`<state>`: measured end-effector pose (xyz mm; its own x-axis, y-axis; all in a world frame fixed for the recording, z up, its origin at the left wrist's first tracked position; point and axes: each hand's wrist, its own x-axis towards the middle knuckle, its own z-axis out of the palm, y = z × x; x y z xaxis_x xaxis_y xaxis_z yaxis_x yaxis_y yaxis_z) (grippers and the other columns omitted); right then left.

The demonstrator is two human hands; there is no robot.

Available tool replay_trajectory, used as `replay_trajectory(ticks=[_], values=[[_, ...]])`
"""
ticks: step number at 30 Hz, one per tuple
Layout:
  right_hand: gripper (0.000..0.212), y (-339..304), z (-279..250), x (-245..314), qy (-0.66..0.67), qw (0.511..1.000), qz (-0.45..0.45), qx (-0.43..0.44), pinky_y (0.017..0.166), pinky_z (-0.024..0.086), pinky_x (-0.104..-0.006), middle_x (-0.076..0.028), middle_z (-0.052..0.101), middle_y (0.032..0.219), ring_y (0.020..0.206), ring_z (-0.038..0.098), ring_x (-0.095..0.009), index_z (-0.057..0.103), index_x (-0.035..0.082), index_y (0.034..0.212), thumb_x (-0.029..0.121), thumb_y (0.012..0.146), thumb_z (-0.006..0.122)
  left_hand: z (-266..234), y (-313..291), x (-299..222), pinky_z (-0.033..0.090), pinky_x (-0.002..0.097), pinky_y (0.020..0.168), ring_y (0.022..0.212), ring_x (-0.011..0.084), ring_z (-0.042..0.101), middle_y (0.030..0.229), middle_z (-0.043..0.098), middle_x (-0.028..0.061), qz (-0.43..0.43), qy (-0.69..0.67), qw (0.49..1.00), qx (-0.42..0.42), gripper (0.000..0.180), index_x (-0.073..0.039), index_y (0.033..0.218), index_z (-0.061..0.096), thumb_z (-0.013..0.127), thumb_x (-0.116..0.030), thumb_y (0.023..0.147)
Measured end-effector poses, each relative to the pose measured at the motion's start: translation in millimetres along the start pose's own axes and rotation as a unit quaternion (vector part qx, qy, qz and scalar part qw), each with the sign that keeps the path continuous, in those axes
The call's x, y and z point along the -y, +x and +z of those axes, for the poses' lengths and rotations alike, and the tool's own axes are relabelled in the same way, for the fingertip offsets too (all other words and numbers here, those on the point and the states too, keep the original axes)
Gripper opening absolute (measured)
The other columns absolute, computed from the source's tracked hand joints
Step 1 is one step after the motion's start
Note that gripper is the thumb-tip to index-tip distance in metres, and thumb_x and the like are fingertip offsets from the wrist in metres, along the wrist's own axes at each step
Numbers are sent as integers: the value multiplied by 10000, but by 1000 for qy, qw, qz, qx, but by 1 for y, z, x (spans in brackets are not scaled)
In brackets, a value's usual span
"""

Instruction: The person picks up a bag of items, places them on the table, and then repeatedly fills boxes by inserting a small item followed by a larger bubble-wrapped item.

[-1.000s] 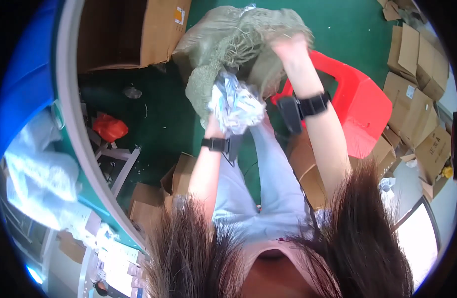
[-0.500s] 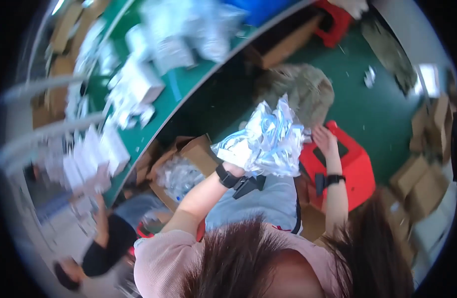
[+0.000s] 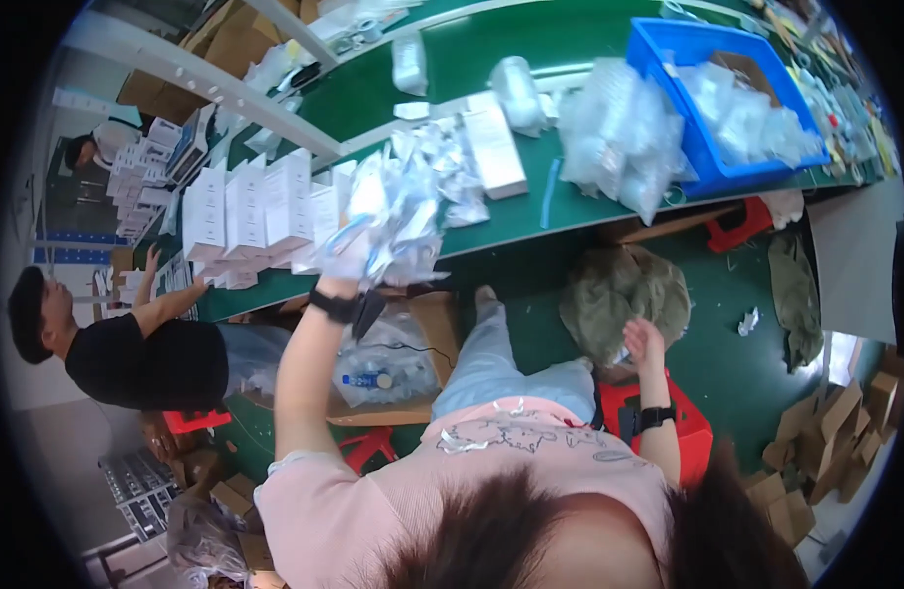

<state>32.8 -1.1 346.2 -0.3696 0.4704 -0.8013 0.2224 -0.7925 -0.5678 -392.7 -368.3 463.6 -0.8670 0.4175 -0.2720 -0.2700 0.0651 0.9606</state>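
Observation:
My left hand (image 3: 342, 267) is closed on a bunch of shiny clear plastic bags (image 3: 405, 231) with bluish, cable-like contents, blurred by motion. The bunch is over the near edge of the green workbench (image 3: 589, 211), overlapping more silvery bags behind it, so I cannot tell whether it rests there. White boxes (image 3: 288, 211) stand in rows just left of it. My right hand (image 3: 645, 341) hangs off to the right, in front of an olive cloth heap (image 3: 624, 299); its fingers are loosely bent and a little apart, and nothing shows in them.
A blue crate (image 3: 668, 182) of bubble-wrapped items stands at the bench's right, beside a bubble-wrap pile (image 3: 619, 128). Below the bench is an open carton (image 3: 437, 329) of bagged goods. A red stool (image 3: 692, 432) is near my right arm. A co-worker (image 3: 147, 358) works at the left.
The bagged bunch has gone from over my lap to the bench at the left with my left hand. My right hand has left the red stool. My view has turned toward the bench.

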Motion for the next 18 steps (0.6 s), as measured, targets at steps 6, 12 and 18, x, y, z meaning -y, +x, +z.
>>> replay_trajectory(ticks=[6,12,18], values=[[269,-33,213,72,-140,963,-148,174,721,462,-245,-99,610,973,855,599,-176,514,41,1096,123,849,442,20,136,-29,455,419,728,906,359,545,1045,515,213,98,382,916,-80,445,-88,1124,457,597,-105,702],[286,-54,328,103,-410,782,-373,284,749,453,-296,-110,604,963,882,583,-234,517,24,1086,79,806,514,49,139,-10,439,487,747,961,439,477,1094,432,218,77,575,798,-163,582,-132,1152,437,667,-162,618],[411,-6,409,135,-551,550,-579,241,868,396,-384,-175,507,1103,1087,449,-309,503,56,1128,78,723,567,55,131,-45,422,506,795,1063,458,400,1236,322,215,-12,577,814,-71,835,-172,1262,323,748,-220,545]])
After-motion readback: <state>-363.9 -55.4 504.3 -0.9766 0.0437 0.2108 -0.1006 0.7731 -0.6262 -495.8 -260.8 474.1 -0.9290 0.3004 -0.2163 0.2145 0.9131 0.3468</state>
